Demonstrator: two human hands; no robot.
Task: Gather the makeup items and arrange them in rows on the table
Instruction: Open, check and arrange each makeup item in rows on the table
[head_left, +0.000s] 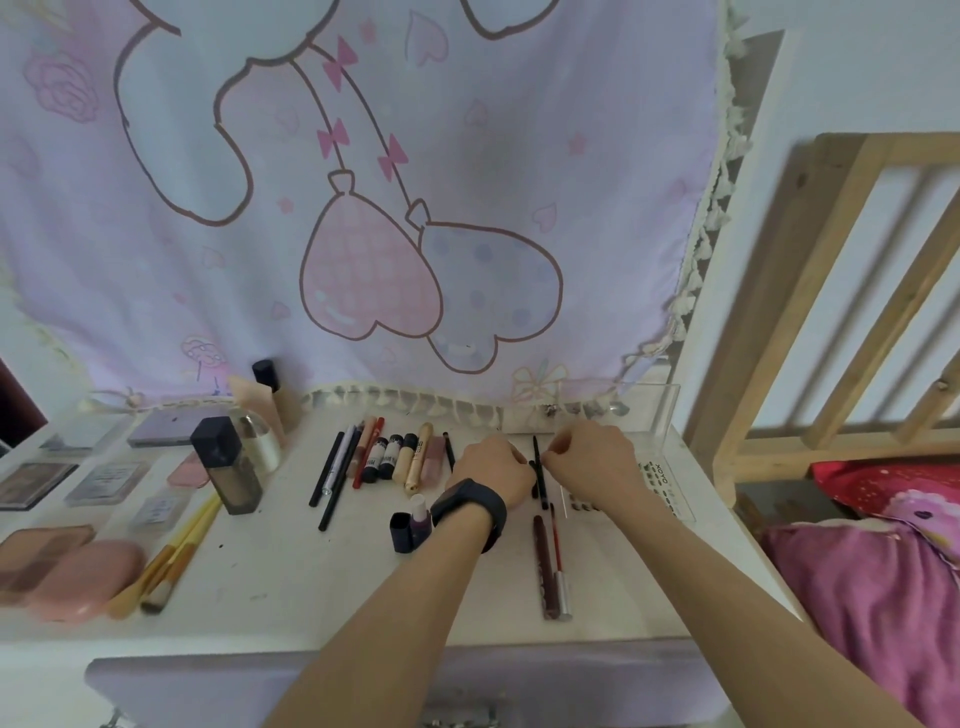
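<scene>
At the back right part of the tabletop (291, 587), both hands meet on one thin black eyeliner pencil (540, 483). It lies pointing away from the person, apart from the row of pencils and lipsticks (387, 460) on its left. The step in hand seems to be to take this pencil and bring it to that row. To do it well, I think the pencil should be lifted clear rather than dragged and kept parallel to the ones already placed. It should be put down just beside the last piece with its lower end on the same line, so the row does not become crooked. The nail polish bottle (420, 512) standing near the left wrist could be knocked over if the arm sweeps low. The right hand (592, 462) has thumb and forefinger closed in a pinch on the upper part of the pencil, and its forearm comes in from the lower right. The left hand (493, 467), with a dark wristwatch (470, 506), is curled with the knuckles up and its fingertips against the pencil's middle; whether it really grips the pencil I cannot tell.
</scene>
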